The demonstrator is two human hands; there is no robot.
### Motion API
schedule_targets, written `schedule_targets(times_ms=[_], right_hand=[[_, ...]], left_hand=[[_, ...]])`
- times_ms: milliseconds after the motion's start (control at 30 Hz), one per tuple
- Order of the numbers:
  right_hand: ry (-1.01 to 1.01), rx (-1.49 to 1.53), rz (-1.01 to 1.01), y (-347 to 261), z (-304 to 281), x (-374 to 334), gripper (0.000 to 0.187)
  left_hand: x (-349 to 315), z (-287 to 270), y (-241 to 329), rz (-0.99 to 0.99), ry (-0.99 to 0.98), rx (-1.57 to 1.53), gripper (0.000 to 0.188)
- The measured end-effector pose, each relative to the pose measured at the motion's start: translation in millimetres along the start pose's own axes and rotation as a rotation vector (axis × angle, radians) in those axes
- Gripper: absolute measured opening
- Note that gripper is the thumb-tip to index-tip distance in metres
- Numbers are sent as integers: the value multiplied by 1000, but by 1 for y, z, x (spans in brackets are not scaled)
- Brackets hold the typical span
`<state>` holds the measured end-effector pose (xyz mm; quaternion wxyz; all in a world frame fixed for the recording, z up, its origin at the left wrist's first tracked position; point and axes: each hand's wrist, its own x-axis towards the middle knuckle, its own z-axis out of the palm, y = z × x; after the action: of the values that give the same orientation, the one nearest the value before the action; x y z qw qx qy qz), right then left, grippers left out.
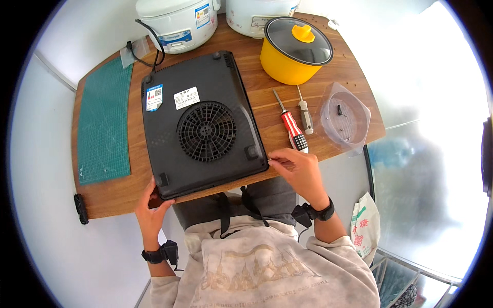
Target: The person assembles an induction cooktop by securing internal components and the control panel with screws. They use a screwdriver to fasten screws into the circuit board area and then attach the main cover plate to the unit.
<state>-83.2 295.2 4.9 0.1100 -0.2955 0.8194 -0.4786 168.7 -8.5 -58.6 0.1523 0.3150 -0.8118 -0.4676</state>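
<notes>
A black induction cooker [197, 149] lies bottom up on the table, its round fan grille facing me. My left hand [150, 208] grips its near left corner, with fingers along the side and thumb at the front edge. At the near right corner, my right hand [297, 167] is closed in a pinch. A tiny pale bit shows at those fingertips, too small to name. Just beyond that hand lie a screwdriver with a red, white and black handle [292, 128] and a grey-handled screwdriver [305, 118]. Right of them, a clear plastic tray [354, 108] holds a few small dark pieces.
A yellow pot [287, 66] with a glass lid stands at the back right. Two white rice cookers, one at the back left [179, 31] and one beside it [246, 15], line the far edge. A green cutting mat [105, 123] covers the wooden table's left side.
</notes>
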Motion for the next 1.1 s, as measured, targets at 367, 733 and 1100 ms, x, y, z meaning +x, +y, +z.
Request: schedule_targets(times_ms=[367,733,1100], right_hand=[[15,-120,-167,12,14,-9,11],[23,-16,-89,13,13,-12,13],[46,-416,-442,14,13,-14,18]], left_hand=[[1,2,-6,65,12,-29,83],[1,1,-10,62,5,-27,84],[1,2,-9,88,12,-6,84]])
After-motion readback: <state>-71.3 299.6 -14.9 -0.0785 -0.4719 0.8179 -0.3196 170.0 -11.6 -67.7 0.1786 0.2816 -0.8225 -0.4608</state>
